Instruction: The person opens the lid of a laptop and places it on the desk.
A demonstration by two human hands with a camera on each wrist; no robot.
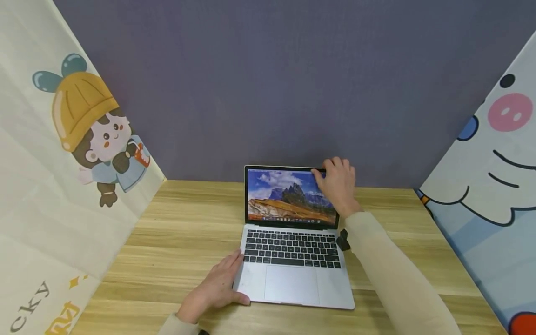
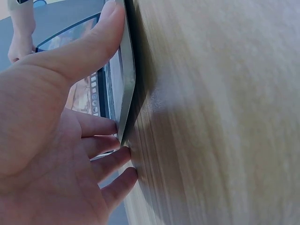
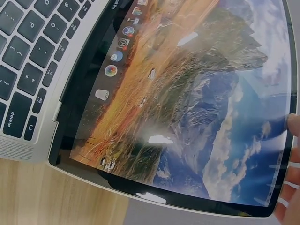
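Observation:
An open silver laptop (image 1: 292,284) lies on the wooden table, its lit screen (image 1: 284,197) showing a mountain picture. At the lid's top right corner, my right hand (image 1: 339,184) pinches the edge, thumb on the screen side and fingers behind. The right wrist view catches only the fingertips of that hand (image 3: 293,173) at the lid's edge. My left hand (image 1: 217,284) rests against the laptop's front left corner. In the left wrist view its thumb (image 2: 89,44) lies along the front edge, while the extended fingers touch the left side near the tabletop.
The wooden table (image 1: 184,218) meets a dark grey panel (image 1: 268,83) just behind the laptop. White cartoon-printed sheets stand on the left (image 1: 37,186) and right (image 1: 494,251). A black strap piece (image 1: 343,240) sits at the right wrist.

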